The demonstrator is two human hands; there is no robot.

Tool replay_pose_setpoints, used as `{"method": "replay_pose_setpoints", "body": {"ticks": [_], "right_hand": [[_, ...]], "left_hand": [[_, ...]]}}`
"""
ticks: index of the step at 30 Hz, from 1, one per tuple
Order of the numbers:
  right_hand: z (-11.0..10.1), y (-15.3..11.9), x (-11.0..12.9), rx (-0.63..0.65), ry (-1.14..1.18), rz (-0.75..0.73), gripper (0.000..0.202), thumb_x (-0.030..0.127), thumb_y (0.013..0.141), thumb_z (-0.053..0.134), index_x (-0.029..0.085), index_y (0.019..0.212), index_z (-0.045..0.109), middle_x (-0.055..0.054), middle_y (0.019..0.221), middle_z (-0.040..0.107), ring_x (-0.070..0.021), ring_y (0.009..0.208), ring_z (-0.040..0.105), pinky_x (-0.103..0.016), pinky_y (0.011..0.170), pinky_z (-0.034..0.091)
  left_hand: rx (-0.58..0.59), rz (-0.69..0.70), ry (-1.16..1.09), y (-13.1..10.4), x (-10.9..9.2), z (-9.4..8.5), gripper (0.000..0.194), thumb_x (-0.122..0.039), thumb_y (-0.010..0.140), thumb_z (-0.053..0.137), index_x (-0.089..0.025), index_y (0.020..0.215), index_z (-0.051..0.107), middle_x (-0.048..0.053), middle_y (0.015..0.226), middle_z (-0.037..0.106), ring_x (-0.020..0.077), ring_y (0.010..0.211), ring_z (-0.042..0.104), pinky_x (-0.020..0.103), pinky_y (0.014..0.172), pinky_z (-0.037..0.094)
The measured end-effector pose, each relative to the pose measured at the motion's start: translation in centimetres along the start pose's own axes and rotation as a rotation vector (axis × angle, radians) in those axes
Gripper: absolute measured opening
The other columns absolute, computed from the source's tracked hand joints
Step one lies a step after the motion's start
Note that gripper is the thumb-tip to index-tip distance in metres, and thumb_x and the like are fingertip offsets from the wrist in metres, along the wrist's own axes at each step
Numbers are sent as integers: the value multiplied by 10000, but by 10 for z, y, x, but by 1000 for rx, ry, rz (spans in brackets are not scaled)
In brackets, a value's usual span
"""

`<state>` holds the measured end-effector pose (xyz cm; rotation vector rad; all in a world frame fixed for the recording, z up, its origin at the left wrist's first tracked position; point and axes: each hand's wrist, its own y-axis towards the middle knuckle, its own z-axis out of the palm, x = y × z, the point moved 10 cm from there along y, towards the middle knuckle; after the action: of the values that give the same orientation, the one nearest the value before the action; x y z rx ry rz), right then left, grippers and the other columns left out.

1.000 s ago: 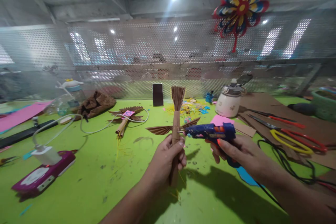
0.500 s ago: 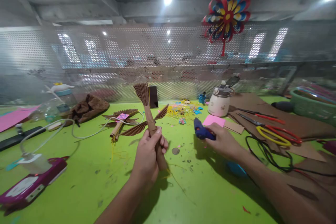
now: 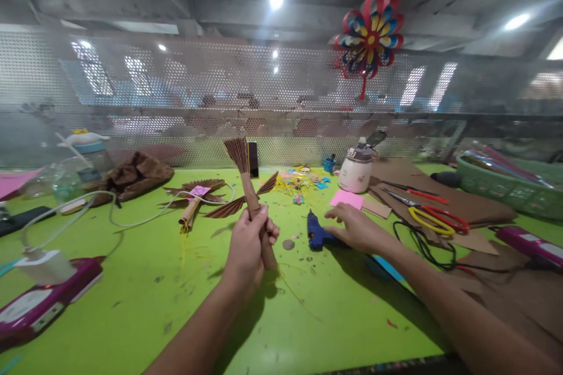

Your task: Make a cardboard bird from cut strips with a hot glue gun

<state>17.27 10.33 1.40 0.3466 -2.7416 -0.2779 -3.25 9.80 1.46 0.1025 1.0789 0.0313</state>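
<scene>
My left hand (image 3: 251, 234) is closed around a brown paper roll (image 3: 249, 190), held tilted above the table. Pleated paper fans out at its top, with folded paper wings by its side, and a thin yellow strand trails from the lower end. On the table lies a dark blue glue gun (image 3: 315, 230), nozzle pointing away from me. My right hand (image 3: 357, 227) hovers over its handle end, fingers apart and holding nothing. To the left rests a second pleated brown paper figure (image 3: 192, 209) with a pink patterned patch and yellow strands.
Scissors (image 3: 428, 217) and a black cable (image 3: 422, 249) lie over brown paper (image 3: 444, 187) at right. A white flask (image 3: 355, 171), pink paper notes (image 3: 347, 199) and colourful scraps (image 3: 303, 181) are farther back. A purple power strip (image 3: 53, 299) stands at left, a green basket (image 3: 510, 190) at right.
My right hand has set the glue gun down on the table and let go, its fingers now spread. My left hand keeps the paper roll nearly still. The view has turned slightly right.
</scene>
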Motion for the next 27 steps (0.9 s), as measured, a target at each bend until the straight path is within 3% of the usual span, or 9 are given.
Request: {"method": "replay_pose_setpoints", "body": {"ticks": [2,4,6,10,17,22,27], "right_hand": [[-10,17,5,-13,-1,-22,307,332,823,455,133,924,666,-109,886,627,-186,784,550,-256,661,386],[-8,41,12,45,-46,-89,301,278,824,431,119,804,685,-73,739,630,-154,682,530,-242,614,363],[10,66,6,191,-129,-73,295,244,799,446,97,705,684,-35,607,588,-118,582,479,-229,552,325],[35,107,-2,249,-183,-48,217,199,730,517,79,667,686,-5,547,559,-87,536,444,-206,521,302],[59,134,-5,228,-350,71,312,378,736,559,109,836,683,-126,809,672,-197,733,596,-243,608,398],[68,141,-5,214,-417,101,307,317,750,555,112,955,655,-188,1000,648,-271,921,603,-295,708,437],[64,142,-7,221,-381,94,251,270,757,560,95,898,672,-205,960,661,-280,894,620,-302,694,445]], "left_hand": [[14,-14,13,-1,3,2,297,-332,694,645,-168,832,440,-54,553,475,72,495,471,166,433,340],[27,-32,31,-2,7,4,281,-334,706,632,-171,816,432,-55,550,476,71,490,470,166,431,341],[40,-52,47,-3,10,6,275,-336,710,628,-174,796,424,-55,548,474,70,486,470,166,430,344],[48,-77,58,-2,15,5,270,-334,715,623,-170,815,434,-58,550,464,68,479,471,163,422,341],[45,-108,59,-3,19,5,235,-331,744,590,-168,794,429,-55,542,459,66,471,466,162,421,356],[46,-112,51,-3,19,6,233,-323,745,587,-162,841,450,-53,530,457,70,466,464,159,415,349],[40,-138,38,-2,22,6,256,-318,739,593,-155,884,459,-52,520,455,76,463,467,161,411,344]]}}
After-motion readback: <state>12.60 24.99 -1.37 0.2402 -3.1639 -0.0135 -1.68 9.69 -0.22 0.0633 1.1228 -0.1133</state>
